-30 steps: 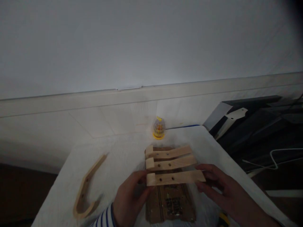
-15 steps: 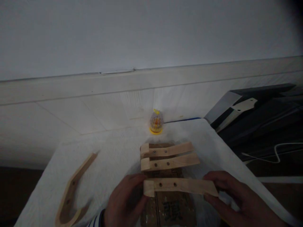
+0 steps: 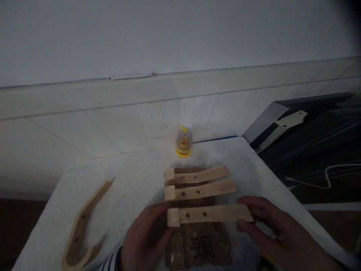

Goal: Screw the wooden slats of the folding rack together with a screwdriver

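Note:
A pale wooden hook (image 3: 216,215) with two screw holes lies crosswise over a brown taped cardboard package (image 3: 201,244). My left hand (image 3: 145,233) pinches its rounded left end between thumb and fingers. At its flat right end, the thumb and fingertips of my right hand (image 3: 272,226) close on the wood. Just beyond are a second wooden hook (image 3: 210,189) and a third wooden hook (image 3: 208,175), side by side on the package with screws showing in their holes. Off to the left, another wooden hook (image 3: 80,226) rests on its side, its J-shaped curve visible.
A white cloth-like cover (image 3: 135,173) spreads over the table. Against the white panelled wall stands a small clear lamp-like ornament (image 3: 184,143) with a yellow base. Dark flat panels (image 3: 313,131) and a white cable (image 3: 328,177) are at right. Something yellow and black (image 3: 266,259) shows partly below my right hand.
The nearest hook, held in both hands, has shifted slightly away from me, closer to the two others on the package. The whole view has tilted a little.

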